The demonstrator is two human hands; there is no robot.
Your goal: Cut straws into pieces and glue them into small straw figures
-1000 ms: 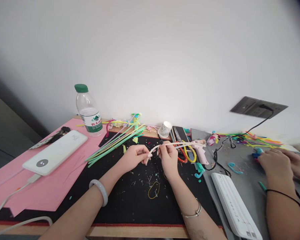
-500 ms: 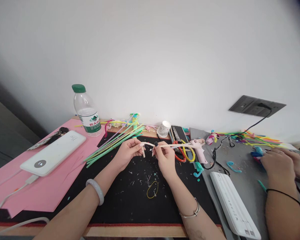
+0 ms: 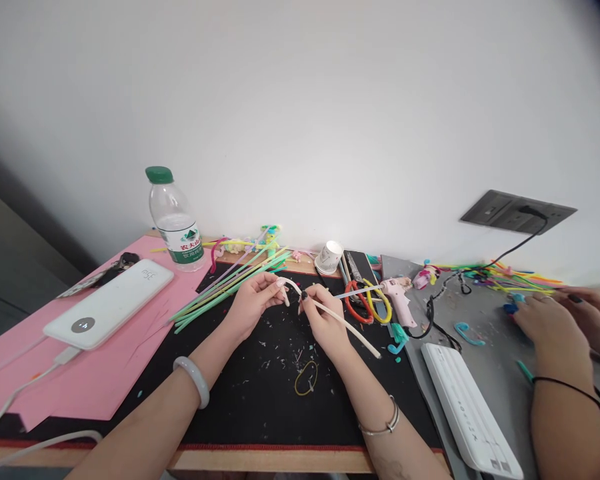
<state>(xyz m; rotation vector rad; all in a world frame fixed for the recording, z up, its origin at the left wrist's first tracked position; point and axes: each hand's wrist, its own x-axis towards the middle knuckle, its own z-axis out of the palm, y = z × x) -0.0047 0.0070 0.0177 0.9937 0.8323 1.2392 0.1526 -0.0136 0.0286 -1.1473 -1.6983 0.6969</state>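
Note:
A cream pipe cleaner (image 3: 353, 327) runs between my two hands above the black mat (image 3: 250, 413). My left hand (image 3: 253, 303) pinches it near its bent end, which hooks downward by the fingertips. Close by on the right, my right hand (image 3: 325, 320) is closed on the same pipe cleaner. Its long tail slants out past the hand toward the lower right. Between the hands it arches up in a small curve. Behind my left hand lies a bundle of green, yellow and purple pipe cleaners (image 3: 220, 297).
Scissors with red and yellow handles (image 3: 377, 301) and a pink glue gun (image 3: 400, 303) lie at right. A paper cup (image 3: 329, 257), bottle (image 3: 180, 233), white power bank (image 3: 110, 303), second power bank (image 3: 467, 407) and rubber band (image 3: 306, 379) surround the hands. A co-worker's hands (image 3: 550, 327) work at far right.
The pipe cleaner's long tail has swung from level to slanting down toward the lower right. Its part between my hands is more arched. My right hand has turned and shifted slightly left.

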